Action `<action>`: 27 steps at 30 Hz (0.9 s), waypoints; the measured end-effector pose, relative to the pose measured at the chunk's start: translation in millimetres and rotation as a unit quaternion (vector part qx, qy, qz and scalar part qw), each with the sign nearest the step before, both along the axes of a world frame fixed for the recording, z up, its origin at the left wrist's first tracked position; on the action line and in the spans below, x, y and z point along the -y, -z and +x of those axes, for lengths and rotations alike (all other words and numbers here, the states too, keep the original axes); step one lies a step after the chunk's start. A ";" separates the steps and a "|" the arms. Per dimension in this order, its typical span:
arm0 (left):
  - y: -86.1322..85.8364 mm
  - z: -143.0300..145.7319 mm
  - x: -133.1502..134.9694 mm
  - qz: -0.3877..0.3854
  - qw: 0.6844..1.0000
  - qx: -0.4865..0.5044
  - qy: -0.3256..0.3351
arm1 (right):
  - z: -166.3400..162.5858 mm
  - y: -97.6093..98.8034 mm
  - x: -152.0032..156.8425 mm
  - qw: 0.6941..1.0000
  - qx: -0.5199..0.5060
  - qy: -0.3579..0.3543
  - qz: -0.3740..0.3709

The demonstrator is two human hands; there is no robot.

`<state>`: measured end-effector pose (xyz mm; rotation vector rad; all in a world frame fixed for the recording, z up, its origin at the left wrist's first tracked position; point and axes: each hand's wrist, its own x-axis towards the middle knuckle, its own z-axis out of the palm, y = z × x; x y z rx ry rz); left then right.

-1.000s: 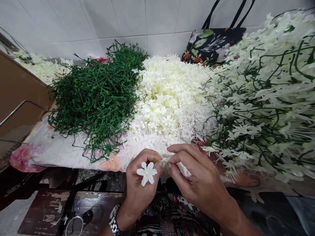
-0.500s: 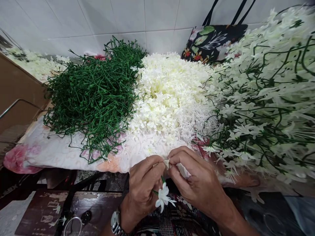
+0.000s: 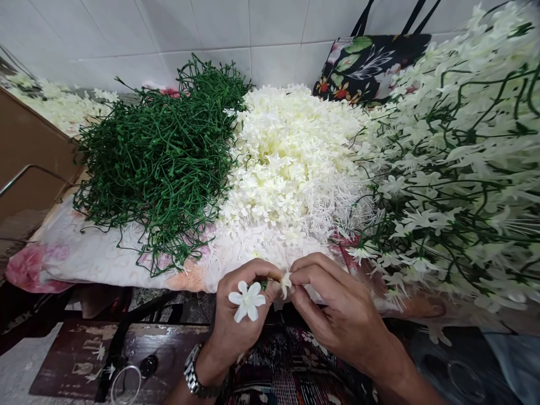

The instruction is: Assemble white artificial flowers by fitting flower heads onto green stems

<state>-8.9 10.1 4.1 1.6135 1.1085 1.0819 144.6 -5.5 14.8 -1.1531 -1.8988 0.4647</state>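
Observation:
My left hand (image 3: 244,304), a watch on its wrist, is closed on a green flower stem, most of which is hidden by the fingers. One open white artificial flower (image 3: 247,301) on that stem faces up over the back of the hand. Between the fingertips of both hands sits a small white blossom (image 3: 286,284), its petals folded. My right hand (image 3: 333,301) pinches this blossom from the right with thumb and fingers. Just beyond the hands lies a heap of loose white flower heads (image 3: 278,152), with thin white stamens (image 3: 337,202) at its near right side.
A tangled pile of green stems (image 3: 156,157) lies on the left of the floral cloth (image 3: 101,259). Assembled white flowers (image 3: 455,185) are heaped high on the right. Behind stand a floral bag (image 3: 371,67) and a tiled wall (image 3: 202,28). A cardboard box (image 3: 34,129) edges the left.
My left hand has turned, so the open flower swung from below the hand up to its left side. The blossom between the fingertips now shows more of its petals.

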 end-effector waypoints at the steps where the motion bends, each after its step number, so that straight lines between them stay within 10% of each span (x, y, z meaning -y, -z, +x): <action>1: -0.5 0.6 -0.9 -0.003 1.000 0.008 0.007 | -0.3 -0.1 0.2 1.000 0.004 -0.004 0.003; 10: 4.4 4.1 1.7 0.019 0.998 0.054 0.008 | -4.1 3.5 -1.0 1.000 0.012 -0.004 0.027; 19: 15.7 4.6 0.6 -0.191 0.938 0.286 -0.044 | -0.4 5.6 0.5 0.998 -0.040 0.012 -0.049; 27: 17.0 6.7 5.6 -0.149 0.955 0.254 -0.048 | 1.1 7.0 0.8 0.989 -0.109 -0.034 -0.097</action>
